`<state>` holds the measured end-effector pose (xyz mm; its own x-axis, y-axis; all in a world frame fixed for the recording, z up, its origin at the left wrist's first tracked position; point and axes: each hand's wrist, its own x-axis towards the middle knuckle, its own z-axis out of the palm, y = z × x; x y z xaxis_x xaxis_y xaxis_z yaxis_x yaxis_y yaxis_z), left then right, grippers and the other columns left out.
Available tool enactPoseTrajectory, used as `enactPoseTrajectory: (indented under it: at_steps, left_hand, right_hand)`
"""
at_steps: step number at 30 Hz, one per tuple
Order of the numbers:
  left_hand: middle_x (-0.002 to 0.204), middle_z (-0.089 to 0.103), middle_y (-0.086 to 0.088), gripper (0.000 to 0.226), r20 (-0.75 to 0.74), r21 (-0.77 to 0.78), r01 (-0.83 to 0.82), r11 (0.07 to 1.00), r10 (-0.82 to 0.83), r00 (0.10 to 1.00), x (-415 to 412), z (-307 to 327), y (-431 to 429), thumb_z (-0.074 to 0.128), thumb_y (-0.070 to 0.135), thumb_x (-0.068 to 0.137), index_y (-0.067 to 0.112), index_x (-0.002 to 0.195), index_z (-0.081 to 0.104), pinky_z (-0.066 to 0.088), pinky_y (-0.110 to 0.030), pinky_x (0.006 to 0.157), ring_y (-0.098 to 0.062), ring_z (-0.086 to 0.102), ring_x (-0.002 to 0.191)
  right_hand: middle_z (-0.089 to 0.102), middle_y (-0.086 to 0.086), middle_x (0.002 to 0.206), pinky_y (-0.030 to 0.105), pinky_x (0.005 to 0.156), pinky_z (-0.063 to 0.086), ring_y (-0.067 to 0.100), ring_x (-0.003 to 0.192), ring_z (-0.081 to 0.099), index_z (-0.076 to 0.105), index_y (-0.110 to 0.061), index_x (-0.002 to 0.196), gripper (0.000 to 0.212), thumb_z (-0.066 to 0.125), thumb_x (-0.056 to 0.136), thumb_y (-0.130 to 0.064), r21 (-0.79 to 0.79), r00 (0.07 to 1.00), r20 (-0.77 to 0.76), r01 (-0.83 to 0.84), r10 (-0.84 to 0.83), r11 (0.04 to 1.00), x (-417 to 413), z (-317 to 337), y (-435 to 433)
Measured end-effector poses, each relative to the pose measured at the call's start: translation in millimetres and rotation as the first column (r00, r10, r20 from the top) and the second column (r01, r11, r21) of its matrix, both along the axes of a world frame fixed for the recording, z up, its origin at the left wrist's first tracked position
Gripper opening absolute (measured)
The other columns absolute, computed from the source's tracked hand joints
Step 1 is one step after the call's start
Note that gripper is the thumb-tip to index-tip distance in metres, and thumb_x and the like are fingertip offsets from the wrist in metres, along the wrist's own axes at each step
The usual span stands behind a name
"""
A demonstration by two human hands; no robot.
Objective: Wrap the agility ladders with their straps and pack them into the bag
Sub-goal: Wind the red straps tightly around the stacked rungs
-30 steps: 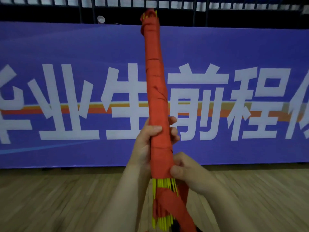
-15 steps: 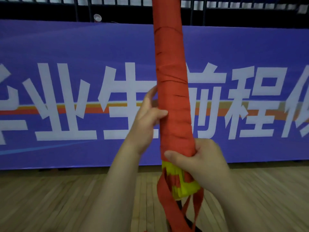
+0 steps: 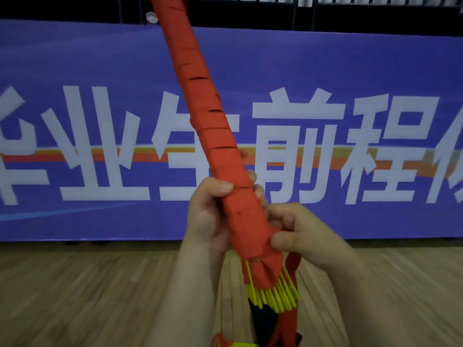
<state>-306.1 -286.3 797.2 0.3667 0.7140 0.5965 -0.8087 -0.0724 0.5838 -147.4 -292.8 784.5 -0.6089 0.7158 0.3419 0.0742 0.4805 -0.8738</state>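
A long bundle of agility ladder wrapped in its red strap stands in front of me, its top leaning left and running out of the frame. Yellow rung ends stick out at its lower end. My left hand grips the bundle, thumb over the front. Just below, my right hand pinches the wrapped strap near the lower end. A loose red strap tail hangs down behind the rungs. More red and yellow ladder and something dark lie at the bottom edge.
I stand on a wooden gym floor. A long blue banner with white characters runs across the back, with dark railings above it.
The bundle has tilted from upright to leaning left. My left hand has closed round it lower down, and my right hand has shifted its hold on the strap at the lower end.
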Motion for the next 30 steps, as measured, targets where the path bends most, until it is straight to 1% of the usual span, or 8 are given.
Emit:
enactPoseTrajectory:
  at_steps: [3,7,11,14,18,22,27,30]
  left_hand:
    - [0.082,0.06,-0.004,0.07,0.023,0.094,0.059,0.994,-0.061,0.998,-4,-5,8,0.071,0.024,0.052,0.009,0.117,0.052,0.046,-0.043,0.089,-0.02,0.058,0.08]
    - [0.086,0.066,-0.009,0.069,-0.213,-0.014,-0.203,0.979,0.196,0.957,-9,4,3,0.074,0.029,0.038,0.011,0.104,0.068,0.05,-0.04,0.078,-0.024,0.061,0.08]
    - [0.08,0.069,-0.001,0.054,-0.445,-0.037,-0.708,0.705,0.623,0.643,-8,9,-14,0.085,0.027,0.052,0.017,0.101,0.064,0.054,-0.032,0.059,-0.014,0.067,0.067]
    - [0.087,0.069,-0.001,0.054,-0.354,-0.009,-0.86,0.51,0.803,0.48,-5,3,-18,0.082,0.017,0.065,0.02,0.111,0.054,0.053,-0.026,0.054,-0.012,0.068,0.066]
    - [0.069,0.065,-0.007,0.051,-0.33,-0.144,-0.653,0.744,0.586,0.74,-17,9,-15,0.076,0.004,0.061,0.012,0.105,0.052,0.052,-0.03,0.047,-0.018,0.062,0.051]
    - [0.071,0.065,-0.004,0.039,-0.207,-0.125,-0.197,0.972,0.169,0.964,-25,7,-8,0.077,0.016,0.053,0.007,0.09,0.068,0.053,-0.023,0.051,-0.013,0.061,0.052]
    - [0.09,0.064,-0.002,0.079,-0.011,-0.07,0.18,0.981,-0.182,0.983,-4,2,8,0.083,0.025,0.062,0.01,0.13,0.045,0.057,-0.029,0.067,-0.013,0.064,0.07]
    - [0.1,0.066,-0.005,0.082,-0.227,-0.042,0.012,0.999,-0.021,0.974,2,7,15,0.08,0.041,0.06,0.009,0.128,0.048,0.055,-0.041,0.079,-0.019,0.067,0.086]
  right_hand:
    - [0.066,-0.012,0.061,0.01,0.057,0.043,-0.004,0.056,0.058,0.067,-0.015,0.073,0.024,0.072,0.065,-0.037,-0.058,0.991,-0.025,-0.136,0.135,0.989,-14,-14,1]
    - [0.063,-0.002,0.056,0.018,0.049,0.042,0.006,0.049,0.056,0.071,-0.012,0.063,0.052,0.085,0.042,-0.057,-0.166,0.976,-0.218,-0.045,0.008,0.985,-19,-16,-4]
    - [0.067,0.001,0.058,0.036,0.053,0.052,0.007,0.053,0.06,0.069,-0.019,0.067,0.055,0.068,0.048,-0.07,0.37,0.854,0.097,0.446,-0.512,0.815,-26,-3,-25]
    - [0.064,-0.004,0.058,0.035,0.054,0.052,0.008,0.054,0.059,0.064,-0.02,0.068,0.063,0.056,0.052,-0.08,0.555,0.784,0.147,0.44,-0.603,0.706,-35,2,-34]
    - [0.056,0.006,0.054,0.033,0.048,0.044,0.017,0.048,0.051,0.065,-0.018,0.072,0.05,0.075,0.056,-0.065,0.278,0.96,0.138,0.197,-0.242,0.94,-13,6,-11]
    - [0.058,0.013,0.059,0.023,0.055,0.042,0.014,0.056,0.053,0.07,-0.011,0.076,0.063,0.08,0.049,-0.067,0.025,0.999,-0.037,-0.011,0.012,1.0,-21,-7,5]
    - [0.048,0.017,0.077,0.029,0.06,0.027,0.023,0.069,0.04,0.051,0.024,0.089,0.114,0.085,0.03,-0.069,-0.257,0.97,-0.234,-0.132,0.071,0.957,-43,-36,0]
    - [0.051,0.019,0.069,0.028,0.057,0.029,0.02,0.063,0.045,0.067,0.0,0.072,0.072,0.085,0.037,-0.061,-0.297,0.959,-0.279,-0.128,0.042,0.946,-42,-34,-6]
